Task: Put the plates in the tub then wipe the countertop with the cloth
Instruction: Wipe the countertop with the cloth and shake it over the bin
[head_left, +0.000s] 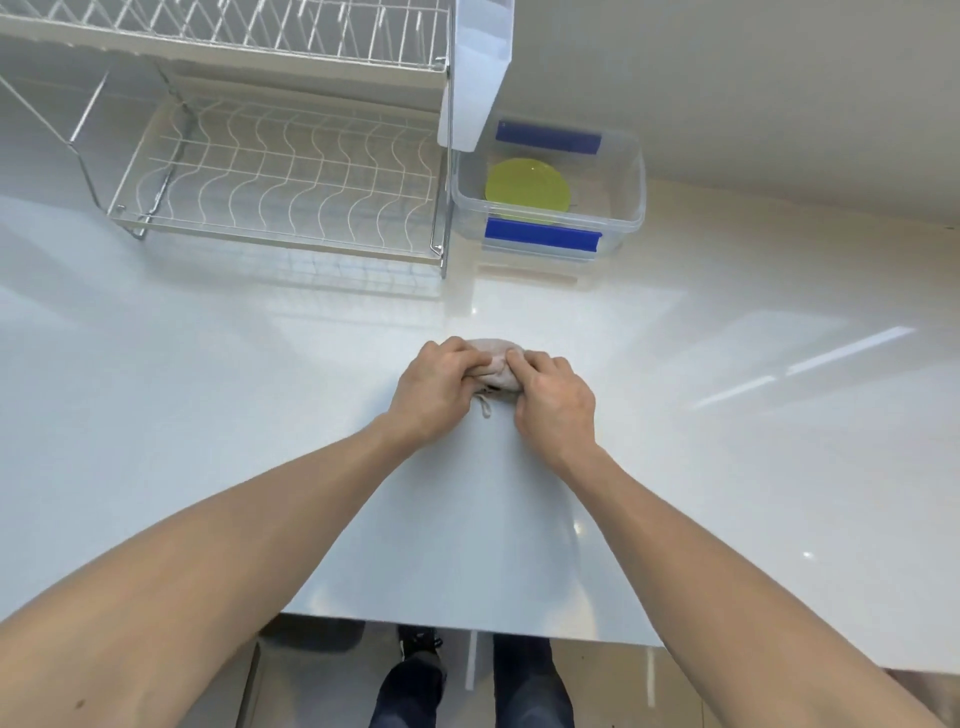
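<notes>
White counter (260, 395) lay bare around the cloth (493, 364), bunched well in front of the tub (623, 171), which held a green plate (525, 186). Left hand (434, 387) and right hand (553, 397) gripped the cloth. Wiping seemed next, needing flat sweeping pressure.

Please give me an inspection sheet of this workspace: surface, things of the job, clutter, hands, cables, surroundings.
Surface: white glossy countertop, bare, with light reflections.
Job's things: yellow-green plate lies inside the clear tub; bunched beige cloth on the countertop.
Clutter: nothing seen.
Hands: left hand and right hand both grip the cloth.
Cables: nothing seen.
Surroundings: empty wire dish rack left of the tub; white container hanging on the rack's side; legs and shoes below the counter edge.
</notes>
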